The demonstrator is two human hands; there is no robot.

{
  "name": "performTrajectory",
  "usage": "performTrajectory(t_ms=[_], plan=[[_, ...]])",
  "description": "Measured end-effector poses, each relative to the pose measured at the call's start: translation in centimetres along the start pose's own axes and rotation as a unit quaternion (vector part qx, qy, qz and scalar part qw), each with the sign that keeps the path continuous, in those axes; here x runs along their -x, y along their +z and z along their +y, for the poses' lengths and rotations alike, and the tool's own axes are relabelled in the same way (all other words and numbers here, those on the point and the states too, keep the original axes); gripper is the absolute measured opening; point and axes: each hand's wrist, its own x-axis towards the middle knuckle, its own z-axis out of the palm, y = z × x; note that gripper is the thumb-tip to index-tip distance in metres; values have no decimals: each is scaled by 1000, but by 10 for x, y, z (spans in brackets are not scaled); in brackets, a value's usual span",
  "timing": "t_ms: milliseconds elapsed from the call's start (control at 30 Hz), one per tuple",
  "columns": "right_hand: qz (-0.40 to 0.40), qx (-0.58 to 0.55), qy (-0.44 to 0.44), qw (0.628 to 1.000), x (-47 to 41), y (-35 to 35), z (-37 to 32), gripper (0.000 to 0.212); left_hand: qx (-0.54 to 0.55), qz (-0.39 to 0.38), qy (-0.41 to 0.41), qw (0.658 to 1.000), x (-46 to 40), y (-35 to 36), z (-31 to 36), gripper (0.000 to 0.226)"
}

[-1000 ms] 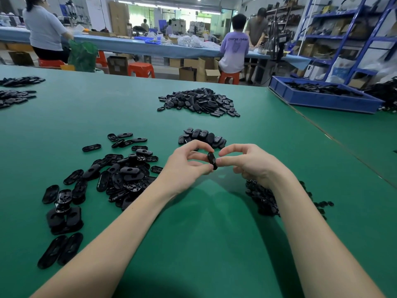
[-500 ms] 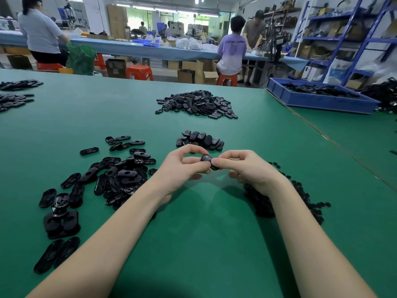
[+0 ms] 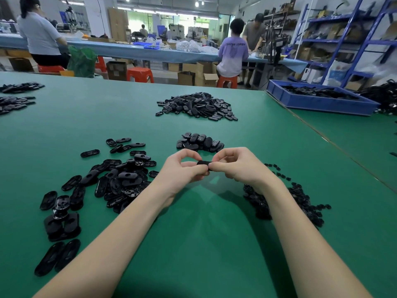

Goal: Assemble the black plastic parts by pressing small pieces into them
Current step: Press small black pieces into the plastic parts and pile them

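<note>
Black plastic part [image 3: 203, 163] pinched between left hand [image 3: 182, 168] and right hand [image 3: 238, 166], fingers of both curled round its ends, above the green surface [image 3: 204, 233].

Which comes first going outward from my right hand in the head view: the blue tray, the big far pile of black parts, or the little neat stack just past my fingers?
From the right hand:
1. Small neat stack, just beyond the fingers.
2. Big far pile, farther up the table.
3. Blue tray, far right edge.

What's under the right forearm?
Under the right forearm, a pile of small black pieces lies on the green table. The pile's middle is covered.
</note>
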Motion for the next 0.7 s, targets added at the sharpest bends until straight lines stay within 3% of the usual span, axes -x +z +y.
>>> performTrajectory(t_ms=[300, 700], plan=[[-10, 12, -6, 1000, 0, -1, 1, 10, -20, -14, -1, 1000, 0, 0, -2, 17], [45, 44, -16, 998, -5, 7, 5, 11, -40, 17, 18, 999, 0, 3, -7, 14]])
